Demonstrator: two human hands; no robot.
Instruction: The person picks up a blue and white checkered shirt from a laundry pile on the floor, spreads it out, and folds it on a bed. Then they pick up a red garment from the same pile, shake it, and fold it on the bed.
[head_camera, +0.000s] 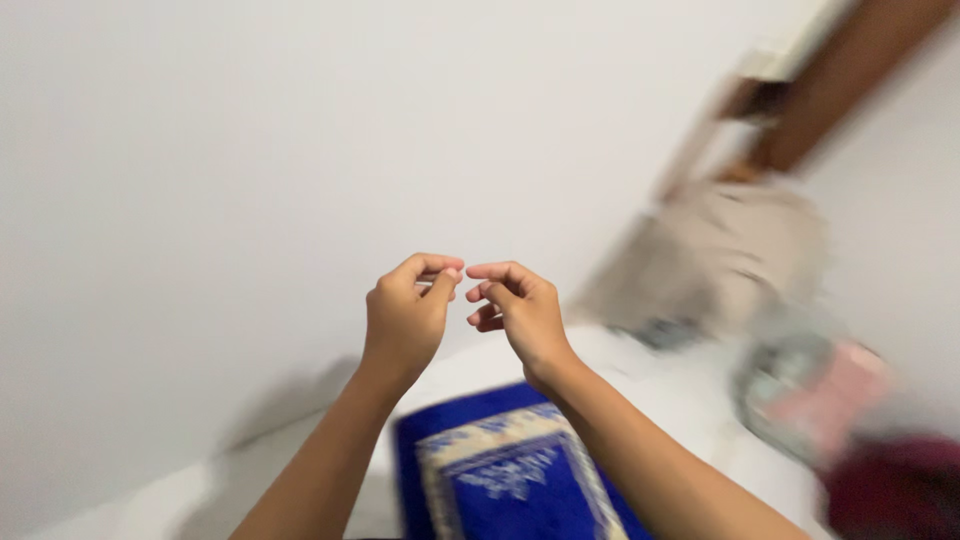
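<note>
Left hand (405, 312): I see it raised, fingers curled, thumb pinching forefinger; anything held is too small to tell.
Right hand (520, 308): curled likewise, fingertips nearly meeting the left.
Below: blue patterned mat (500, 470) on pale floor (680, 385).
Right: blurred beige bundle (735, 250), pink item (835, 395).

packages: blurred pink-and-grey pack (815, 395), floor at right | labels: none | signs: none | screens: none
</note>
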